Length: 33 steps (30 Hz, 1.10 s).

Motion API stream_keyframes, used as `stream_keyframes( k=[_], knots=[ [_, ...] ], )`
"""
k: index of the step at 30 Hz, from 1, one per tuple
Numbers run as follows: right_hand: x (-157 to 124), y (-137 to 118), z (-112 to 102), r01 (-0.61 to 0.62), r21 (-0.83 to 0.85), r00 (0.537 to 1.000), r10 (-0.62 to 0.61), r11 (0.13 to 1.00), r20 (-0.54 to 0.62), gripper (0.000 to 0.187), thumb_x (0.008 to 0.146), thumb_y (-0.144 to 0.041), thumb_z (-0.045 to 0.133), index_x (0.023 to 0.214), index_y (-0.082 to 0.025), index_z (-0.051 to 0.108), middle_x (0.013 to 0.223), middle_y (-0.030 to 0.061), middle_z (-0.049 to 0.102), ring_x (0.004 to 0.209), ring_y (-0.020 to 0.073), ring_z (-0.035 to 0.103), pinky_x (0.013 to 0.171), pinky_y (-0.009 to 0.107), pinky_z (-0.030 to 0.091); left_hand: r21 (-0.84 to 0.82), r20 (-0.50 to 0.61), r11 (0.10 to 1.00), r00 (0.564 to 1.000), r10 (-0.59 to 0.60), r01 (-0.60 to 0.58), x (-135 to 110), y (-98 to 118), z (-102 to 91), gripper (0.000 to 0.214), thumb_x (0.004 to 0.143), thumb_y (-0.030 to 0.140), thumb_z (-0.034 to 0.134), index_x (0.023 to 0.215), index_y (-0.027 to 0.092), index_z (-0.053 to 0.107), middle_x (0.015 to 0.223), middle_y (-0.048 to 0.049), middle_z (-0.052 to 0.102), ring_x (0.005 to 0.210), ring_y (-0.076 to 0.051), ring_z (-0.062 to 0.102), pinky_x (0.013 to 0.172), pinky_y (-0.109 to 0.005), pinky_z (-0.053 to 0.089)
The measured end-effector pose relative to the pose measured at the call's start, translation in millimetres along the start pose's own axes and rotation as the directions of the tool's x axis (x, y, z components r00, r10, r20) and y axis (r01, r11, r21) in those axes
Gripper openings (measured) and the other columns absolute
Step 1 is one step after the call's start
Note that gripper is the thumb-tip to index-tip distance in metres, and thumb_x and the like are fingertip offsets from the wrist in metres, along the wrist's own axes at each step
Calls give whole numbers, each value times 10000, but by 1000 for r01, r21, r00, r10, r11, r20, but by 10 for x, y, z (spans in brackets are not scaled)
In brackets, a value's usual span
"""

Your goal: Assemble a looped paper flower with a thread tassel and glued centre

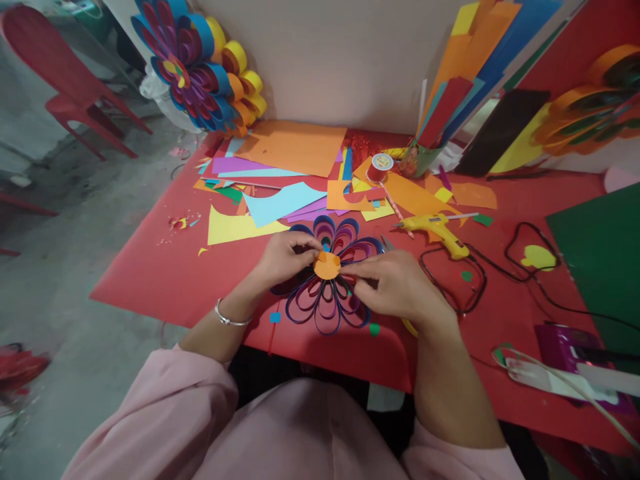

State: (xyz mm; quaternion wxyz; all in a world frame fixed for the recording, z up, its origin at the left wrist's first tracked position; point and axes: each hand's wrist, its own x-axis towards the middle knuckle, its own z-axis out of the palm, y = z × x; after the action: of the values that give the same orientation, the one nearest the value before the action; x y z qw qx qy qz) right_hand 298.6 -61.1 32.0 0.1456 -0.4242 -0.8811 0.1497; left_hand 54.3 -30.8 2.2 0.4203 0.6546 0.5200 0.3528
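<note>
A flower of looped paper strips (327, 308), dark blue outside with purple and red loops inside, lies on the red-covered table. Over its centre is a small orange paper circle (327, 267). From the left, my left hand (286, 259) pinches the circle's upper left edge between thumb and fingertips. My right hand (395, 283) reaches in from the other side, its index fingertip at the circle's right edge and its other fingers curled over the petals. Partly behind the right hand, a metal tip (387, 244) shows; the remainder is hidden.
A yellow glue gun (440, 233) with a black cord lies to the right, near a thread spool (381, 167). Paper scraps (287, 203) cover the back of the table. Finished paper flowers (200, 73) stand behind at left. A power strip (560, 381) sits front right.
</note>
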Motion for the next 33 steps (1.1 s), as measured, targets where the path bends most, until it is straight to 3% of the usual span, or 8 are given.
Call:
stream_keyframes(
  k=[13, 33],
  knots=[
    [125, -192, 102, -22, -266, 996, 44, 964, 78, 492, 889, -286, 496, 1297, -300, 771, 751, 68, 798, 639, 225, 653, 596, 351, 161, 98, 8, 993, 998, 68, -68, 1, -25, -15, 169, 791, 154, 650, 827, 201, 808, 859, -42, 786, 799, -171, 715, 726, -267, 561],
    [195, -257, 158, -17, -290, 985, 66, 957, 158, 490, 926, -271, 471, 1345, -263, 725, 844, 86, 816, 741, 251, 720, 597, 359, 176, 147, 12, 987, 998, 64, -65, 4, -45, -15, 194, 787, 118, 646, 837, 207, 811, 868, -35, 793, 802, -177, 717, 720, -276, 553]
  ],
)
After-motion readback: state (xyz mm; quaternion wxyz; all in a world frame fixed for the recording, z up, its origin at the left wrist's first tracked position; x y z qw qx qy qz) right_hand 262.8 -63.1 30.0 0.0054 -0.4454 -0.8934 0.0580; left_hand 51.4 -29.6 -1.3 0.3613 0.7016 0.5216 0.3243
